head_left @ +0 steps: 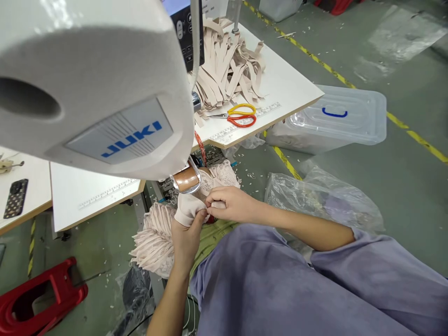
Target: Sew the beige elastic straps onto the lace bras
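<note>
A smooth pale pink fabric piece (pixel 189 208) is pinched between my two hands, just below the sewing machine's front end. My left hand (pixel 187 238) grips it from below, thumb on top. My right hand (pixel 233 204) closes on its right edge, fingertips meeting the left thumb. Behind the hands lies gathered pale pink lace (pixel 224 175), with a larger pleated lace bundle (pixel 154 240) hanging to the left. The white sewing machine (pixel 105 84) looms over the upper left and hides its needle area.
Scissors (pixel 241 115) with yellow and red handles lie on the white table (pixel 283 88), beside a heap of fabric strips (pixel 224 70). A patterned phone (pixel 16 198) is at left. A lidded plastic box (pixel 336 116) and red stool (pixel 42 294) stand on the floor.
</note>
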`<state>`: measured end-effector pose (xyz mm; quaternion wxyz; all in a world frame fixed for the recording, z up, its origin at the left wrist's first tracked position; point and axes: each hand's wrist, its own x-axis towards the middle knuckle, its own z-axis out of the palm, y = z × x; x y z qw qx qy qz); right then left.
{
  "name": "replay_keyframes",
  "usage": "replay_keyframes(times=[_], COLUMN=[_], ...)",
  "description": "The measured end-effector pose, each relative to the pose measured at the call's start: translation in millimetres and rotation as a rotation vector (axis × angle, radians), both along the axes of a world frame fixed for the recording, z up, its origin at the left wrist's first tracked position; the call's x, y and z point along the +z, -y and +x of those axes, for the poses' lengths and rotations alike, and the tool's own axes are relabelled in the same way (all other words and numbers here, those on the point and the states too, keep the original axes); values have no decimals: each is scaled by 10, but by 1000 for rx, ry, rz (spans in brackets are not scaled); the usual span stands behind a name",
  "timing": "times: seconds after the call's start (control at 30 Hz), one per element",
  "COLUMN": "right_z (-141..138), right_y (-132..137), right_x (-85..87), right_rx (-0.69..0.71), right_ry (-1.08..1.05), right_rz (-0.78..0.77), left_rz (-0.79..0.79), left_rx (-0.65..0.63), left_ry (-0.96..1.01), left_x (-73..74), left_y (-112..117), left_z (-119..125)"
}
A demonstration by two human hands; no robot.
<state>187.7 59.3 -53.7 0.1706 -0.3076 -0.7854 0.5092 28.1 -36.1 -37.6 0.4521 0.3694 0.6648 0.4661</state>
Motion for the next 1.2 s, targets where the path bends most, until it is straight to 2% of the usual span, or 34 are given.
replay_keyframes(times=[0.1, 0.27, 0.47, 0.73, 0.97, 1.03, 1.2], right_z=[68, 147, 188, 198, 175, 164, 150], right_y=[-66, -74, -42, -54, -145, -144, -95], right_x=[36, 107, 139, 159, 184, 148, 23], right_rx=[-44, -106, -28, 57, 102, 80, 24], right_ry=[-34, -17, 15, 42, 127, 101, -59], right_rz=[-129, -74, 59, -10, 24, -61, -540], left_rz=[-1, -26, -42, -2, -5, -39, -115], left_rx=[-68, -229, -287, -321, -342, -340, -219], left_ry=[-129, -161, -163, -278, -217, -180, 11], left_x=[70, 132, 176, 316, 295, 272, 183], left_y=[-28, -64, -54, -83, -155, -170, -180], left_z=[-50, -136, -69, 39, -43, -67, -75])
